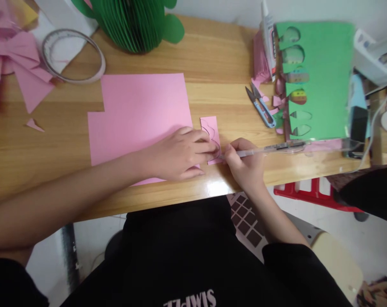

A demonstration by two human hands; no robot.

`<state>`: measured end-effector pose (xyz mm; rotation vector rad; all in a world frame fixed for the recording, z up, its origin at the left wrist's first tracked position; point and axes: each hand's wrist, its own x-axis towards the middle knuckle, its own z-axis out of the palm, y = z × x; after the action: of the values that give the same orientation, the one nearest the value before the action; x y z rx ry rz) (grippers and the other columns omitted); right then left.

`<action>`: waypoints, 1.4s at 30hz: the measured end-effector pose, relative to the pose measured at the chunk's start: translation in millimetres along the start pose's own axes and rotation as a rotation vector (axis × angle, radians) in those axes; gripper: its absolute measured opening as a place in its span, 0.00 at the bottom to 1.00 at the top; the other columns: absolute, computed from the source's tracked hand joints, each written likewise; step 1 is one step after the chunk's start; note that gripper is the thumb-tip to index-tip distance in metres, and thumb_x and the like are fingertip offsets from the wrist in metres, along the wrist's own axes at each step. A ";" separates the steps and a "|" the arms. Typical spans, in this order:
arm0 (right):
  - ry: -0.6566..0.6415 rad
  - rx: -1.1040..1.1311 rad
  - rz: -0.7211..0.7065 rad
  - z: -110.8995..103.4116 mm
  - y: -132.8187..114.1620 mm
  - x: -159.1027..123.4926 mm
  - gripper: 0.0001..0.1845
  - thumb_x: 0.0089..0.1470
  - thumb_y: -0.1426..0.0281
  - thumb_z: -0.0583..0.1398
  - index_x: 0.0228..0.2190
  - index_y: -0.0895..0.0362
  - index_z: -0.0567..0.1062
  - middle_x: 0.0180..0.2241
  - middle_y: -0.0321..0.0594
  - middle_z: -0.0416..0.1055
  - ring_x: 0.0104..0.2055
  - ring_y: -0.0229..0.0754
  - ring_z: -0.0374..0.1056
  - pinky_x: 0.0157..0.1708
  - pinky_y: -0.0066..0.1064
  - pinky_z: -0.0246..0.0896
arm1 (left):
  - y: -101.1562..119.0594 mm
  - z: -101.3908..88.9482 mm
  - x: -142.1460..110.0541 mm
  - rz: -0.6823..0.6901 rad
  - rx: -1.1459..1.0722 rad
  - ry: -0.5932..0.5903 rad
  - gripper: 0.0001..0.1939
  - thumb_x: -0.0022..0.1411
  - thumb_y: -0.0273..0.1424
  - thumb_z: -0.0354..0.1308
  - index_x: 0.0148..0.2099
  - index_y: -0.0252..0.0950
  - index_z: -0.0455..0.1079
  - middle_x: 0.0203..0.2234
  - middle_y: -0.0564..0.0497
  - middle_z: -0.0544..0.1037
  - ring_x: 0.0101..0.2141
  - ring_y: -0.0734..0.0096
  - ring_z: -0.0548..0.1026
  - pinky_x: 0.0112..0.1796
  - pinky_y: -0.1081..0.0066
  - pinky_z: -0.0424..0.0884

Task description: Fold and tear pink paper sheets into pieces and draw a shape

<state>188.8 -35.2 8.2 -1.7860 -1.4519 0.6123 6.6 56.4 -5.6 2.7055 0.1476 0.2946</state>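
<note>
Pale wood grain runs from side to side along the surface (219,55), which meets a light wall at its far edge. Near the front edge, between the two hands, lies a small pink paper strip (212,124). Its long axis runs away from the person, the far end leaning slightly left, and a dark curved outline marks its face. Just to its left is a large pink sheet (142,98) with a notch at its far left corner.

The left hand (190,153) lies palm down across the sheet's edge, fingers extended close together and pointing right, their tips pressing on the strip. The right hand (246,164) is closed around a pen (246,152), thumb and fingers clamped near the writing end. The pen's long axis runs roughly left to right at a low slant: its tip points left at the strip's lower right edge, while its barrel reaches right, where its far end is hard to separate from the clear plastic.

Farther right, blue-handled snips (260,104) lie with their blades pointing away and left, near a green sheet (330,81).
</note>
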 end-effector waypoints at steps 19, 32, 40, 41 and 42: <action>0.027 -0.045 0.070 0.4 3.7 -0.1 0.13 0.54 0.69 0.53 0.19 0.55 0.66 0.15 0.31 0.62 0.18 0.34 0.58 0.20 0.28 0.51 | 1.9 -2.6 0.1 0.019 0.009 0.040 0.16 0.66 0.36 0.53 0.53 0.35 0.70 0.52 0.48 0.76 0.52 0.55 0.69 0.46 0.57 0.60; 0.064 -0.014 0.040 3.1 5.1 1.3 0.13 0.54 0.71 0.53 0.19 0.54 0.63 0.16 0.31 0.61 0.19 0.34 0.58 0.21 0.28 0.52 | 2.7 -2.7 -0.4 0.018 0.005 0.031 0.18 0.66 0.36 0.52 0.54 0.34 0.69 0.53 0.47 0.76 0.53 0.55 0.68 0.47 0.56 0.63; 0.084 0.041 0.014 7.2 8.4 1.7 0.13 0.55 0.71 0.53 0.20 0.53 0.61 0.15 0.29 0.59 0.18 0.34 0.56 0.20 0.28 0.50 | 3.1 -5.2 -0.7 -0.012 -0.008 0.008 0.20 0.64 0.35 0.55 0.56 0.35 0.68 0.53 0.47 0.75 0.53 0.56 0.68 0.51 0.57 0.62; 0.085 0.060 0.013 8.0 9.3 1.4 0.13 0.56 0.70 0.54 0.20 0.54 0.62 0.15 0.29 0.59 0.18 0.34 0.56 0.20 0.28 0.50 | 3.1 -5.4 -0.7 -0.009 -0.001 0.008 0.19 0.64 0.35 0.55 0.56 0.35 0.68 0.53 0.47 0.75 0.53 0.56 0.68 0.51 0.57 0.62; 0.086 0.090 0.015 8.8 10.3 1.1 0.13 0.56 0.69 0.54 0.21 0.54 0.62 0.15 0.30 0.60 0.18 0.34 0.57 0.21 0.28 0.51 | 3.2 -5.4 -0.8 -0.005 0.008 0.008 0.19 0.64 0.36 0.55 0.56 0.36 0.68 0.53 0.48 0.75 0.53 0.56 0.68 0.51 0.57 0.62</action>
<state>188.7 -32.8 -5.2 -1.7335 -1.3332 0.5922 4.8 55.5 0.3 2.7119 0.1581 0.3040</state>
